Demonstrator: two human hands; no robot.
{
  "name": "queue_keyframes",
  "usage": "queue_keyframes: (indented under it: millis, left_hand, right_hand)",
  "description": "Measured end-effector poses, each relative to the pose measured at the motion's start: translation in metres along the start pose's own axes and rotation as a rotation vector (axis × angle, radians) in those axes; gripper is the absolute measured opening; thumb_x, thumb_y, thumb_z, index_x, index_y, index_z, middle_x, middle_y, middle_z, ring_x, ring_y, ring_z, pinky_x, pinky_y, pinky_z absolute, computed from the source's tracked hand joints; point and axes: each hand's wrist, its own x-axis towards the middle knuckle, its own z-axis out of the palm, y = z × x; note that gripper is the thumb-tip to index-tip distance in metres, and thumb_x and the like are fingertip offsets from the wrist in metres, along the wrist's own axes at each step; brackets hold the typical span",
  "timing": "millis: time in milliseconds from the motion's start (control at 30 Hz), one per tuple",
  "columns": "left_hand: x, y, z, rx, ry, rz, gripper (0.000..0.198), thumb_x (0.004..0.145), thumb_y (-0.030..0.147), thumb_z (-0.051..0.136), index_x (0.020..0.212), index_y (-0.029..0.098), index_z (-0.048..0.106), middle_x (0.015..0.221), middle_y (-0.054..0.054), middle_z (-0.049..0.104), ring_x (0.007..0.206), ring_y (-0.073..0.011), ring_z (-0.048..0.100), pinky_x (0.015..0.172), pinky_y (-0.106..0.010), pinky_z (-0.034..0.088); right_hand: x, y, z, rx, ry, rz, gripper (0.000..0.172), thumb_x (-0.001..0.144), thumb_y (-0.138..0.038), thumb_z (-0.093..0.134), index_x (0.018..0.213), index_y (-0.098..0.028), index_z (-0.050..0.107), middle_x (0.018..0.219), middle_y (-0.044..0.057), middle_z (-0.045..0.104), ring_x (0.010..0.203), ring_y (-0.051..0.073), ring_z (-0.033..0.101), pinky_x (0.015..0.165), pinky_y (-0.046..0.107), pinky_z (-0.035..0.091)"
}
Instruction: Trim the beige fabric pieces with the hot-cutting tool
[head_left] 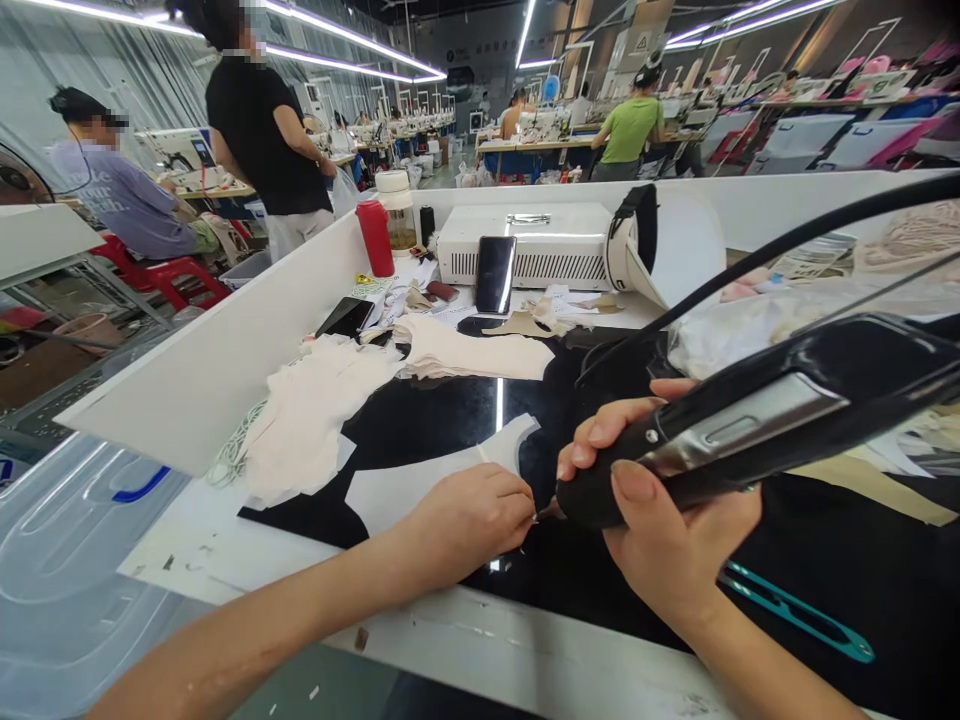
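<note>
My right hand (675,510) is wrapped around a black corded hand tool (750,420) with a silver panel on its side. The tool's rounded front end points left, toward my other hand. My left hand (472,520) is closed in a pinch over the right end of a flat white cut piece (405,485). Something tiny shows at its fingertips, too small to make out. Both hands are over a glossy black work surface (435,410). Teal thread snips (799,612) lie beside my right wrist, partly behind it.
Pale cut fabric pieces (307,410) are piled at left, with another stack (472,350) behind. A phone (496,272) leans on a white vented box (555,240). A red bottle (374,238) stands at back left. A black cable (750,260) arches at right. Several people work beyond.
</note>
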Motion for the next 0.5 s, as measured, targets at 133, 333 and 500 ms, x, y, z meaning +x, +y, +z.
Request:
queue_keyframes:
  millis: [133, 333, 500]
  left_hand:
    - [0.001, 0.0, -0.007, -0.031, -0.007, -0.043, 0.024, 0.124, 0.023, 0.061, 0.11, 0.016, 0.079, 0.112, -0.008, 0.084, 0.1, -0.0214, 0.081, 0.096, -0.033, 0.066]
    - [0.006, -0.004, -0.012, -0.04, -0.022, -0.099, 0.026, 0.125, 0.023, 0.059, 0.106, 0.017, 0.076, 0.107, -0.007, 0.082, 0.101, -0.0217, 0.079, 0.098, -0.035, 0.065]
    - [0.009, -0.006, -0.008, -0.063, -0.046, -0.143, 0.016, 0.119, 0.022, 0.072, 0.103, 0.019, 0.072, 0.101, -0.004, 0.077, 0.098, -0.0218, 0.077, 0.096, -0.035, 0.062]
  right_hand:
    - [0.0, 0.0, 0.0, -0.024, 0.006, -0.003, 0.049, 0.094, -0.044, 0.101, 0.129, -0.034, 0.069, 0.089, -0.003, 0.076, 0.059, 0.018, 0.067, 0.05, 0.033, 0.062]
    - [0.0, -0.001, 0.0, -0.016, 0.012, -0.004, 0.048, 0.093, -0.042, 0.103, 0.128, -0.034, 0.071, 0.088, -0.003, 0.076, 0.061, 0.019, 0.07, 0.052, 0.035, 0.064]
    - [-0.001, -0.001, -0.002, -0.025, 0.011, 0.005, 0.047, 0.093, -0.041, 0.102, 0.128, -0.035, 0.072, 0.09, -0.002, 0.075, 0.063, 0.019, 0.07, 0.053, 0.034, 0.064]
